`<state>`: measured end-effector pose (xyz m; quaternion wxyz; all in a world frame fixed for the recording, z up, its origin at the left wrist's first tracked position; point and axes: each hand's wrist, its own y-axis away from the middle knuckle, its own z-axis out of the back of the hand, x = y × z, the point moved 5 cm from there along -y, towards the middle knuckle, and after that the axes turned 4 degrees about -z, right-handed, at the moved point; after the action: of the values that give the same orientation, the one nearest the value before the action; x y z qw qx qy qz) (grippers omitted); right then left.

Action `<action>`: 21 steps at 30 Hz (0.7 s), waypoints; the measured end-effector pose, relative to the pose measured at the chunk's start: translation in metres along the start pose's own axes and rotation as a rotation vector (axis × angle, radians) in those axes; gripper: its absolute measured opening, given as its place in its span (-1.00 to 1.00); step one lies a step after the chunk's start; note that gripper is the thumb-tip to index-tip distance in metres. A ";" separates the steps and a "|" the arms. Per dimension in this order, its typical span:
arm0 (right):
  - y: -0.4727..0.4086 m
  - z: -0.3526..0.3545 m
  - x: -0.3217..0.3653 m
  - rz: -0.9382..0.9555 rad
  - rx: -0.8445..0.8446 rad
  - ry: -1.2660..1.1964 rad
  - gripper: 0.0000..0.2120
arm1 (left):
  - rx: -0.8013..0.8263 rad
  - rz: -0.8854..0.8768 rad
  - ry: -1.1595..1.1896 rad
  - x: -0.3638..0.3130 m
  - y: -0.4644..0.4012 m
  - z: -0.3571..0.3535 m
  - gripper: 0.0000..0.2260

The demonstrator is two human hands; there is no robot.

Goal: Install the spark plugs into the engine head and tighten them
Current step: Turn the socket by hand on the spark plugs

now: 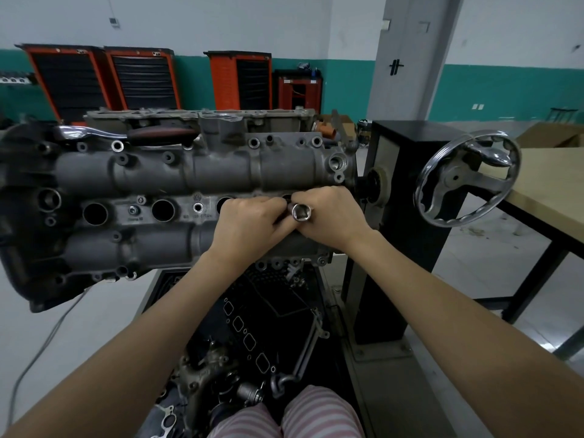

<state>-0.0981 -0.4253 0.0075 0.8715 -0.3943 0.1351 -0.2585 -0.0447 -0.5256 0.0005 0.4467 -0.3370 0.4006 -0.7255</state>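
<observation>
We see both of our hands meeting over the right end of the engine head [177, 197], which lies lengthwise on a stand with its row of spark plug wells facing up. Our right hand [331, 216] holds a chrome socket [302, 212], its fingers curled around the barrel so that the open hex end points back toward us. Our left hand [249, 222] is pressed against it from the left, fingers bent and bunched at the socket's far end, touching a dark part there; whether that part is a spark plug we cannot tell, as the fingers hide it. The socket sits just above the rightmost well, which the hands mostly cover. Two empty wells [162, 210] lie open further left along the head, and a third [225, 202] shows partly beside the left knuckles.

A ratchet handle [126, 133] with a dark red grip rests along the far upper edge of the head, well apart from the hands. To the right stands the black column of the stand [407, 159] with its chrome handwheel [467, 178], and beyond it a pale wooden surface [550, 184]. Below the head, loose engine parts and gaskets [249, 339] lie on a dark tray. Orange tool cabinets [139, 79] line the far wall.
</observation>
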 end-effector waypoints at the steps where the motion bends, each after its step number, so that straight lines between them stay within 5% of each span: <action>1: 0.000 0.001 0.000 -0.005 -0.007 -0.003 -0.83 | -0.009 -0.004 0.015 0.001 0.001 0.000 -0.61; 8: -0.001 0.002 0.002 -0.030 0.012 -0.017 -0.75 | 0.047 -0.025 0.004 -0.004 0.002 -0.001 -0.66; 13: -0.001 0.003 0.003 -0.003 0.009 0.008 -0.90 | 0.086 -0.044 0.035 -0.009 0.000 0.002 -0.69; 21: 0.000 0.002 0.000 -0.027 -0.023 -0.003 -0.84 | 0.006 -0.023 0.008 -0.001 0.001 0.001 -0.63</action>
<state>-0.0974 -0.4242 0.0088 0.8635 -0.4065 0.1317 -0.2681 -0.0433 -0.5252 0.0001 0.4379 -0.3372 0.3962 -0.7332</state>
